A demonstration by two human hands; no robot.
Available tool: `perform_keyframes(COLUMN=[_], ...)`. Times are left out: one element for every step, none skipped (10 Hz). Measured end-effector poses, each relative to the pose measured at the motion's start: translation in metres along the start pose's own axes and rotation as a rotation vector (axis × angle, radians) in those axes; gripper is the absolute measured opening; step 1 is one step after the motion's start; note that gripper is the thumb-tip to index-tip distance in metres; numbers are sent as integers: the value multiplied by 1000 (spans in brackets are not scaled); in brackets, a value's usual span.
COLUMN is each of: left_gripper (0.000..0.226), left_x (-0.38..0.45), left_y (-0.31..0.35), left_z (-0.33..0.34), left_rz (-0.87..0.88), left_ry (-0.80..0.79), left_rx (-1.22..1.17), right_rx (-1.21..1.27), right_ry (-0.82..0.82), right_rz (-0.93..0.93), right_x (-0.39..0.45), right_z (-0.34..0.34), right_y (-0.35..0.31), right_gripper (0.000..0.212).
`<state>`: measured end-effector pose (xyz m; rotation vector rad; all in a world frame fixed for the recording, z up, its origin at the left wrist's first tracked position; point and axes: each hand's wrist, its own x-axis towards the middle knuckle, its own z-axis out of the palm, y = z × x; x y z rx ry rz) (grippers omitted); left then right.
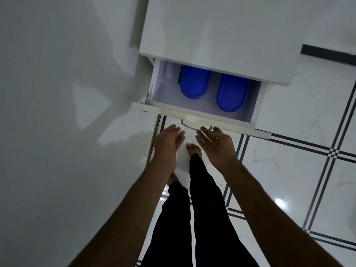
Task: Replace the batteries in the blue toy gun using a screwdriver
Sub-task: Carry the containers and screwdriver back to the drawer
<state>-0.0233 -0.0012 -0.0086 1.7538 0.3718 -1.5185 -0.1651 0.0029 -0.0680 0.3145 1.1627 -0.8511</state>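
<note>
A white drawer stands pulled out from a white cabinet. Inside lie two blue oval lids or containers, one on the left and one on the right. My right hand is palm up just under the drawer's metal handle, fingertips at the handle, fingers relaxed. My left hand hovers beside it, below the drawer front, fingers straight and holding nothing. No toy gun, batteries or screwdriver can be seen.
A white wall fills the left side. My legs in black trousers and bare feet stand on a glossy white tiled floor with dark line patterns, right of the cabinet.
</note>
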Motion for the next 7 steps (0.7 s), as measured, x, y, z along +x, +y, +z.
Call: perform_keyframes(left_gripper=[38, 40, 48, 48, 51, 51, 49], left_x=[17, 29, 35, 39, 40, 30, 15], left_y=[19, 36, 46, 54, 60, 67, 64], left_z=[29, 55, 73, 85, 97, 103, 98], left_rz=[37, 17, 51, 100, 116, 146, 194], left_ry=[-49, -93, -176, -230, -296, -348, -346], left_rx=[-23, -14, -43, -64, -108, -100, -19], right_rx=[-23, -62, -49, -69, -103, -111, -220], right_ry=[-30, -65, -62, -82, -77, -85, -67], right_rz=[-44, -91, -130, -177, -225, -231, -218], right_x=[10, 21, 32, 36, 36, 30, 22], right_z=[15, 24, 31, 42, 49, 56, 50], right_y=[-22, -43, -61, -72, -86, -95, -95], right_gripper=[20, 25, 66, 81, 82, 82, 76])
